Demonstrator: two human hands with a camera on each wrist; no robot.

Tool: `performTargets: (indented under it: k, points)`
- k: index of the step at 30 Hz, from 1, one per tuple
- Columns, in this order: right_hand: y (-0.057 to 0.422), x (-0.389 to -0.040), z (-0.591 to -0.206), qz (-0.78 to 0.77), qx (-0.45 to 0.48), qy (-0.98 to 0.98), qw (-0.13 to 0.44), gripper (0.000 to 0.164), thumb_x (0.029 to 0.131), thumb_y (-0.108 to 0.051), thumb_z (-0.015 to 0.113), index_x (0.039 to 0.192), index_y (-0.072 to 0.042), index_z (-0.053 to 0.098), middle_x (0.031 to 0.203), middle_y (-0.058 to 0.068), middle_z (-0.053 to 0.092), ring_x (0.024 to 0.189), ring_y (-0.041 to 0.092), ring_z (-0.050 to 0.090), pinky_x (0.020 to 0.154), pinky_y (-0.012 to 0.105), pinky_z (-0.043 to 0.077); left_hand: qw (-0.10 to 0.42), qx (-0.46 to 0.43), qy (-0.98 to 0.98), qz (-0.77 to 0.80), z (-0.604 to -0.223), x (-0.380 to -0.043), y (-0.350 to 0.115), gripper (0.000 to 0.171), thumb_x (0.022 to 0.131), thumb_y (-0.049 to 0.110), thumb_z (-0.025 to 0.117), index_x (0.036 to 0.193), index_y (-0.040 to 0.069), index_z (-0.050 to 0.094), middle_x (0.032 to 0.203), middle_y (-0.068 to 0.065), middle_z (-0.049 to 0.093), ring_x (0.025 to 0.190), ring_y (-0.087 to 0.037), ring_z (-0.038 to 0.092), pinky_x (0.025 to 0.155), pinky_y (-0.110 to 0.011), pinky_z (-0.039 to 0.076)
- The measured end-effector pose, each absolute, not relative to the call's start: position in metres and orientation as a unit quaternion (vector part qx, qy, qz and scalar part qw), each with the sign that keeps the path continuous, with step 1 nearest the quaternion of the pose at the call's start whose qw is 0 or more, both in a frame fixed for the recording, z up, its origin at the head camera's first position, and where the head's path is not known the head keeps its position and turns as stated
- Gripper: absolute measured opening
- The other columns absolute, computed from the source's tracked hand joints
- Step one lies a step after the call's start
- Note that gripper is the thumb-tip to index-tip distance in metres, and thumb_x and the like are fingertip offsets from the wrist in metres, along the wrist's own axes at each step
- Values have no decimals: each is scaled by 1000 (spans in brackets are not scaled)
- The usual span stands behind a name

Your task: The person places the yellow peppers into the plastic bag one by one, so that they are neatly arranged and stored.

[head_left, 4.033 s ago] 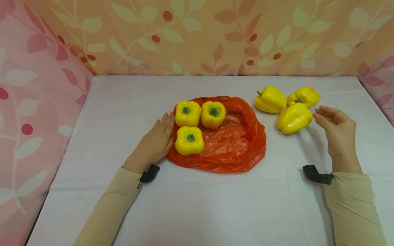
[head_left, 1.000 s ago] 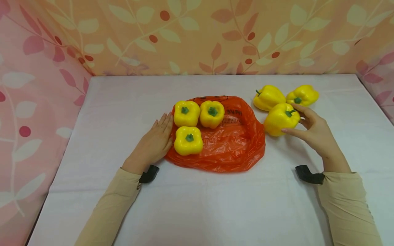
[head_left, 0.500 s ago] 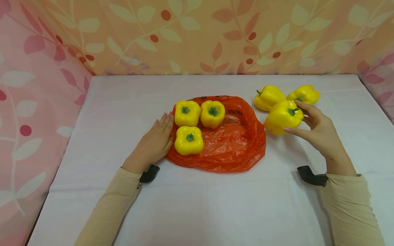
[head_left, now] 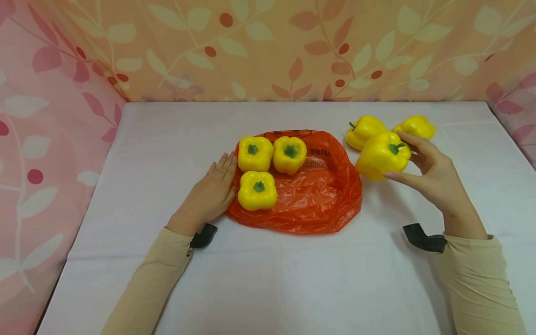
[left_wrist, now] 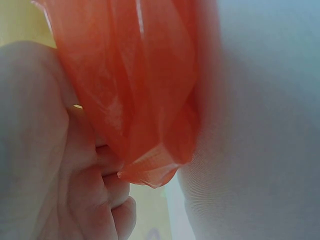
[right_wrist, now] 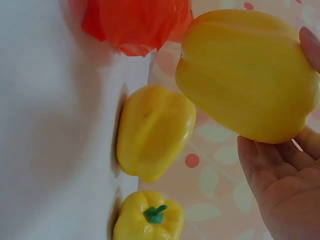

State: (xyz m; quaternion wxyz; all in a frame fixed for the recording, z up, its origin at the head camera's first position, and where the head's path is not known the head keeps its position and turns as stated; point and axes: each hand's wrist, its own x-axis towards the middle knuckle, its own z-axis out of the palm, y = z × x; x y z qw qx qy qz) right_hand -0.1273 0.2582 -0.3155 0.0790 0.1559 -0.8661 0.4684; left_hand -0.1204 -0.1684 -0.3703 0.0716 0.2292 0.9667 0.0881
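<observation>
My right hand (head_left: 433,179) pinches a yellow pepper (head_left: 378,158) between thumb and fingers, held above the table (head_left: 293,288) by the right edge of the red bag (head_left: 314,197); two peppers (head_left: 364,132) lie beyond it on the table; my left hand (head_left: 208,195) rests against the bag's left side, its fingers straight; three peppers (head_left: 253,197) sit stem up inside the bag, close to that hand.

a white cloth-covered table (head_left: 293,279) shows a faint crease at near left; a peach fabric backdrop (head_left: 251,51) with pale leaves hangs along the far side, pink leaf-printed fabric (head_left: 37,139) at left.
</observation>
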Motion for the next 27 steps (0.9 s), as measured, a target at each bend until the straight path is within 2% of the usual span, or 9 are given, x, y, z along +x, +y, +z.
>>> performTargets:
  k: [7,16,27]
  points:
    - [251,-126,-313,481,189,-852,85,80,68,21,72,139,-4,45,134,6,48,118,7,45,97,11,36,74,228,967,85,-368,-120,-168,65,99,22,40,148,-6,8,156,-18,6,143,-29,1,115,-45,7]
    - [239,-127,-310,478,200,-852,72,81,67,18,75,139,1,43,134,1,49,119,6,45,98,11,35,73,230,967,83,-370,-121,-168,65,99,23,41,148,-6,8,156,-18,7,144,-29,1,115,-45,7]
    - [221,-125,-307,472,246,-844,62,83,63,20,76,138,0,46,133,5,50,121,9,44,99,13,36,71,227,967,85,-370,-121,-168,66,99,24,41,148,-5,8,156,-18,7,144,-29,1,115,-45,8]
